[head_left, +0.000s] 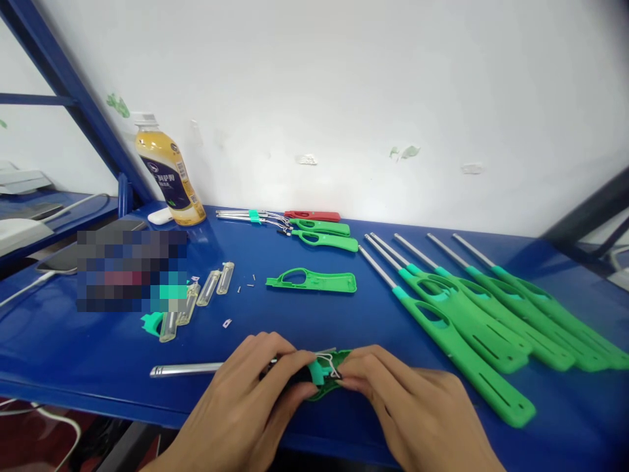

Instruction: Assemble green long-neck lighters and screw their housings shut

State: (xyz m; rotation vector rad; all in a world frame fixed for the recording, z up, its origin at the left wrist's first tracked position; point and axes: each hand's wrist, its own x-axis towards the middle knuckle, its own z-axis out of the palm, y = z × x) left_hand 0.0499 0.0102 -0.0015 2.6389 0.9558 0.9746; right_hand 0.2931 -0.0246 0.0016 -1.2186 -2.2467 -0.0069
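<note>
Both my hands meet at the near edge of the blue table point(73, 341) over a green lighter body point(328, 381) with a teal collar and thin white wires. My left hand point(255, 393) pinches its left end, from which a silver metal tube point(187, 370) sticks out to the left. My right hand point(417, 413) pinches the right part of the green body. An empty green half-shell point(312, 282) lies just beyond my hands.
Several finished green long-nose lighters point(472, 321) lie in a row on the right. More lighter parts, green and one red point(314, 226), lie at the back. Clear fuel cartridges point(196, 298) and tiny metal bits lie to the left. A yellow drink bottle point(170, 174) stands by the wall.
</note>
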